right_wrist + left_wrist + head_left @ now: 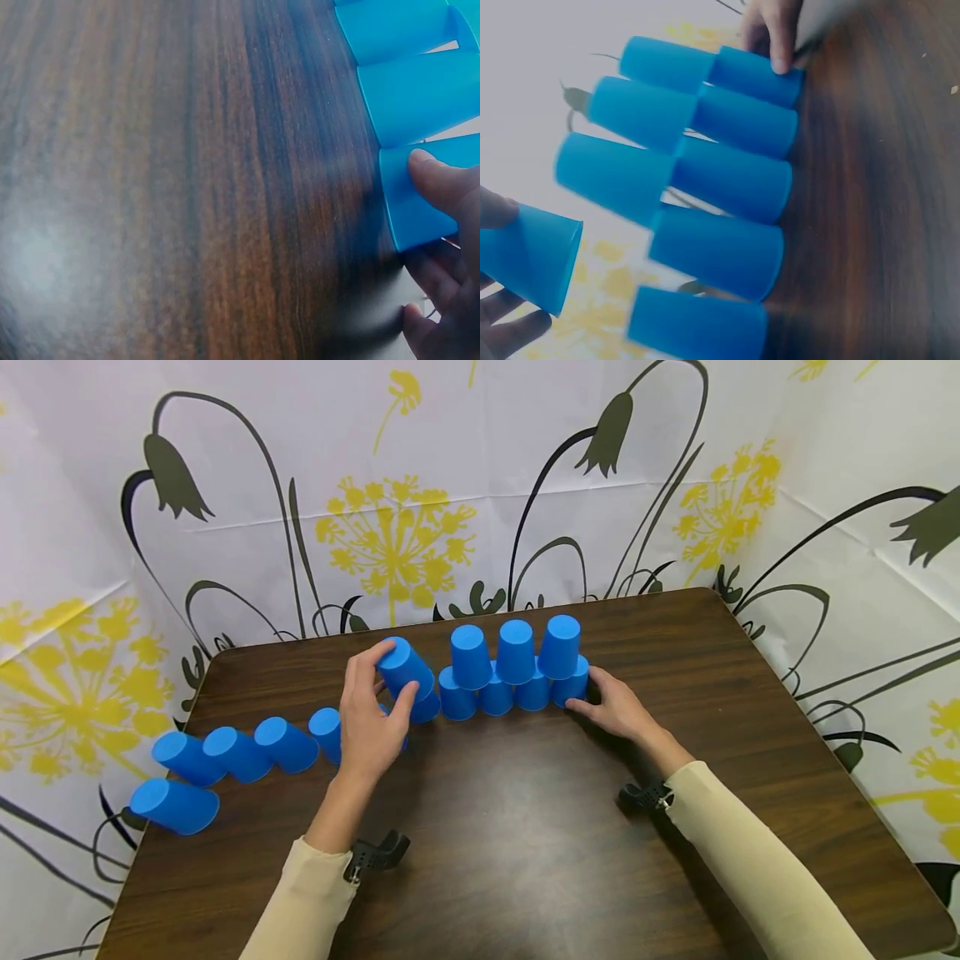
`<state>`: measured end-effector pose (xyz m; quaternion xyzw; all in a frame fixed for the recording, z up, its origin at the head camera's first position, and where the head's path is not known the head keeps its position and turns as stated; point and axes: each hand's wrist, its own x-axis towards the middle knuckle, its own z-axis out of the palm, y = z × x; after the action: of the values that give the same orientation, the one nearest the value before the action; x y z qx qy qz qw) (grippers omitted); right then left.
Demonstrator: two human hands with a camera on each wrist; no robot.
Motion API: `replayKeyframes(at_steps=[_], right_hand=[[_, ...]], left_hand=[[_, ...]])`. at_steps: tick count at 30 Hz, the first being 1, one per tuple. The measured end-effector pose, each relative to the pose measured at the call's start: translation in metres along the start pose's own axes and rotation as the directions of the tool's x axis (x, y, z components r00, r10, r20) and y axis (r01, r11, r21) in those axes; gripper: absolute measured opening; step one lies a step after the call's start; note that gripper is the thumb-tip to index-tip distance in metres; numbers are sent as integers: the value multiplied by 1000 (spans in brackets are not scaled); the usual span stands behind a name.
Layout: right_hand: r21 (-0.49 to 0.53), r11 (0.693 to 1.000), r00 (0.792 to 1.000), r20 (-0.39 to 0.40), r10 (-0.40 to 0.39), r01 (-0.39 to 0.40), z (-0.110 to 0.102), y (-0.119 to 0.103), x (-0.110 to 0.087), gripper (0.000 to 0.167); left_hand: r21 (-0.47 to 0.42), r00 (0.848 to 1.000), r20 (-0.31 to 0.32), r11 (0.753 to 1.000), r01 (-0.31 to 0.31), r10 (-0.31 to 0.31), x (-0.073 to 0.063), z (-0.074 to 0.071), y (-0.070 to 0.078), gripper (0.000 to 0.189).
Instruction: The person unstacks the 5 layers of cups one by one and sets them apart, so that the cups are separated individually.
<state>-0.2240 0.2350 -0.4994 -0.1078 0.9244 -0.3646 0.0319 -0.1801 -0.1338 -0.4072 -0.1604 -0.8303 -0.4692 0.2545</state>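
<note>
Our sleeves (757,852) nearest; left hand (372,718) grips an unplaced cup (406,668), right hand (621,708) pinches the end base cup (570,687). Three upper cups (516,653) sit stacked; loose cups (287,746) remain.

The left wrist view crops the held cup (536,251); right fingers (436,178) partly cover the end cup (414,211).

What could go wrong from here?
The left hand holds a tilted cup close to the three-cup upper row; a bump could topple the nearest upper cup.

The right hand is on the end base cup; a nudge might drop the upper cup straddling it.

The loose cups beside the left hand could get knocked as it moves.
</note>
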Motion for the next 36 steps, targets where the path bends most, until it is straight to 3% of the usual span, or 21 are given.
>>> replayKeyframes(at_steps=[5, 9, 13, 16, 18, 22, 27, 36], right_hand=[[1, 1000, 1000, 1, 5, -5, 1, 0, 0, 68], [0, 1000, 1000, 6, 6, -6, 1, 0, 0, 69], [1, 1000, 1000, 1, 4, -4, 1, 0, 0, 69], [1, 1000, 1000, 4, 4, -4, 1, 0, 0, 70], [-1, 1000, 1000, 6, 3, -3, 1, 0, 0, 70], [-5, 1000, 1000, 3, 1, -1, 1, 0, 0, 69], [-5, 1000, 1000, -6, -7, 7, 2, 0, 1, 68], [-6, 1000, 1000, -5, 4, -4, 2, 0, 0, 68]], left_hand=[[64, 996, -94, 998, 9, -3, -32, -46, 13, 62], [207, 976, -209, 972, 110, -66, -65, -86, 8, 63], [333, 931, -320, 898, 286, -178, -95, -116, -16, 64], [385, 895, -386, 843, 377, -224, -110, -135, -36, 64], [408, 880, -409, 815, 412, -241, -118, -145, -47, 64], [457, 861, -409, 748, 480, -303, -129, -154, -64, 65], [492, 834, -398, 679, 545, -382, -135, -155, -76, 64], [492, 822, -383, 661, 567, -421, -133, -153, -89, 65]])
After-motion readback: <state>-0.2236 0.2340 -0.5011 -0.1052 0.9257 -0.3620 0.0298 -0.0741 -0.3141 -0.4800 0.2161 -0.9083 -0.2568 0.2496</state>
